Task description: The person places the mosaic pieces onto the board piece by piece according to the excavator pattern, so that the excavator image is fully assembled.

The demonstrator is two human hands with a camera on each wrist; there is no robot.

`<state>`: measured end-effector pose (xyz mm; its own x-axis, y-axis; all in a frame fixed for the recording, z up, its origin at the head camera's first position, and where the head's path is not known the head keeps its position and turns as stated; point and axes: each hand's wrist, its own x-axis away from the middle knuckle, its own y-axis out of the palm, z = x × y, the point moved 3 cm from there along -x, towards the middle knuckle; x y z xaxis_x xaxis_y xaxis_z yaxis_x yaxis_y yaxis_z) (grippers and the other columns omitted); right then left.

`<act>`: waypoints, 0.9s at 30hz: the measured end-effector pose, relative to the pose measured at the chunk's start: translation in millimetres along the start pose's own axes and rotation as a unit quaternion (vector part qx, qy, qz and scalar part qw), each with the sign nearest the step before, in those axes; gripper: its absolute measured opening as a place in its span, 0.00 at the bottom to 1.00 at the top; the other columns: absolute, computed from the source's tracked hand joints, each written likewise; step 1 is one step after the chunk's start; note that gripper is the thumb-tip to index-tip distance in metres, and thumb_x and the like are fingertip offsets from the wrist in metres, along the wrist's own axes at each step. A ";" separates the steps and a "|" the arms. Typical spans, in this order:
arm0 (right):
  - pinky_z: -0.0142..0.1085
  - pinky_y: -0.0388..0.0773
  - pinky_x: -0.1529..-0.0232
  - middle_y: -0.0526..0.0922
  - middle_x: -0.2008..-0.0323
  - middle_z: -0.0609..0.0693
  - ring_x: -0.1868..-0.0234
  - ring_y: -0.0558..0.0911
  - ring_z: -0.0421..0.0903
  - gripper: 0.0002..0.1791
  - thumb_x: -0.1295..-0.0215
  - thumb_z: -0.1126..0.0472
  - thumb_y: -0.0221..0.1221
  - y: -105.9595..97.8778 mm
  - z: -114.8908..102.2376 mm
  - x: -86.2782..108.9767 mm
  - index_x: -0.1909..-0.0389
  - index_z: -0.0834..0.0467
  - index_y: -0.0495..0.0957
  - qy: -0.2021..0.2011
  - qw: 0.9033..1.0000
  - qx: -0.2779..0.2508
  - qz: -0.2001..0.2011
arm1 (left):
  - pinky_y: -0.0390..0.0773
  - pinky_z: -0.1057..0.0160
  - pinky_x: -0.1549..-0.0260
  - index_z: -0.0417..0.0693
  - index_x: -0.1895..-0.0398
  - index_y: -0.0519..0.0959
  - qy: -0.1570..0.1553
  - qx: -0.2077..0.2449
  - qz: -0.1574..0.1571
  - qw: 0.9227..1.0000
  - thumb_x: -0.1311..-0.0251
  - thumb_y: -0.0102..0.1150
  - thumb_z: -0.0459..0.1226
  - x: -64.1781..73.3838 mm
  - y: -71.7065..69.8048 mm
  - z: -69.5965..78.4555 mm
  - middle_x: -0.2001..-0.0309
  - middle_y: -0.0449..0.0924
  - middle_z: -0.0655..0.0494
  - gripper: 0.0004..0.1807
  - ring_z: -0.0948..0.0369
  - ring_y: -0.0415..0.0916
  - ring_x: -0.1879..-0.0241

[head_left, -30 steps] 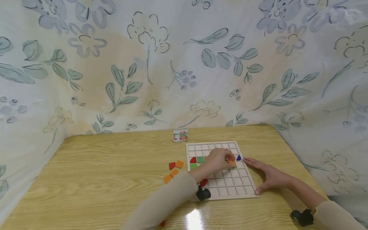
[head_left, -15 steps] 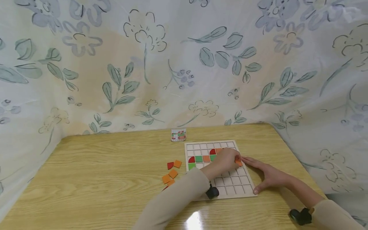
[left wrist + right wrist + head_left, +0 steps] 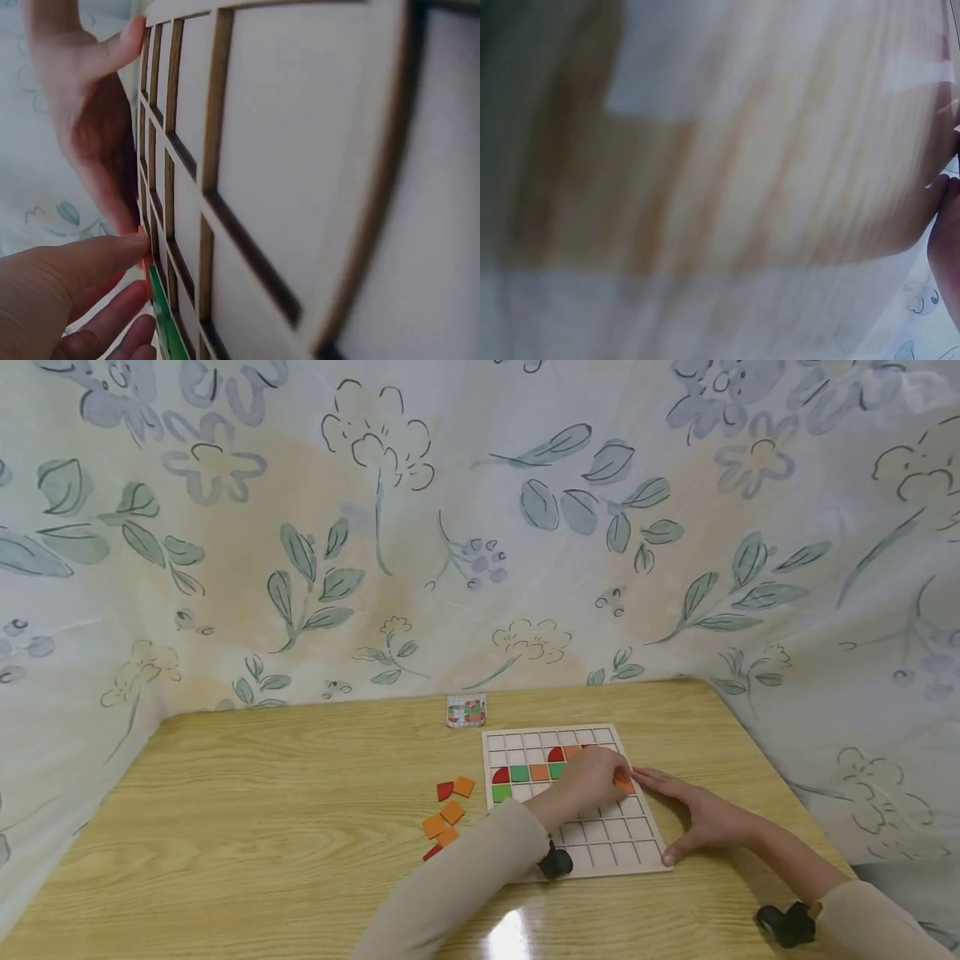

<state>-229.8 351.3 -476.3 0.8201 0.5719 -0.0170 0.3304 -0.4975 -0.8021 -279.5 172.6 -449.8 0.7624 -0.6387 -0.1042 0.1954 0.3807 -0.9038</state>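
A pale gridded board (image 3: 607, 857) lies on the table, with red, green and orange pieces set in its cells. My left hand (image 3: 592, 779) reaches over it and pinches an orange square tile (image 3: 624, 786) at the right end of a row. In the left wrist view, the thumb and fingers of my left hand (image 3: 52, 292) hold the tile's edge beside a green piece (image 3: 166, 315). My right hand (image 3: 708, 818) rests along the board's right edge, its thumb at the near corner and fingers stretched out. Some cells are hidden under the left hand.
Several loose orange squares (image 3: 452, 812) and a red quarter-circle piece (image 3: 445, 791) lie left of the board, partly near the left sleeve. A small pattern card (image 3: 467, 711) lies behind the board. Floral cloth (image 3: 420, 527) hangs behind the wooden table (image 3: 262, 827).
My left hand has moved right with the orange tile, to the board's right edge, and then stayed there. The blue piece seen earlier is now hidden. My right hand keeps its place.
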 end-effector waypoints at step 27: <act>0.31 0.54 0.39 0.53 0.30 0.57 0.36 0.45 0.22 0.59 0.64 0.48 0.74 -0.6 -3.1 1.5 0.29 0.52 0.52 0.009 1.000 -0.004 -0.007 | 0.70 0.71 0.52 0.53 0.47 0.78 0.062 0.084 -0.074 0.992 0.43 0.60 0.44 56.2 -67.9 -39.9 0.49 0.78 0.62 0.20 0.63 0.74 0.48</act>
<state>-227.3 350.4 -473.9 0.8239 0.5666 0.0046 0.3455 -0.4958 -0.7967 -274.5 84.1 -410.8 0.6379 -0.7693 -0.0357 0.4068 0.3761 -0.8325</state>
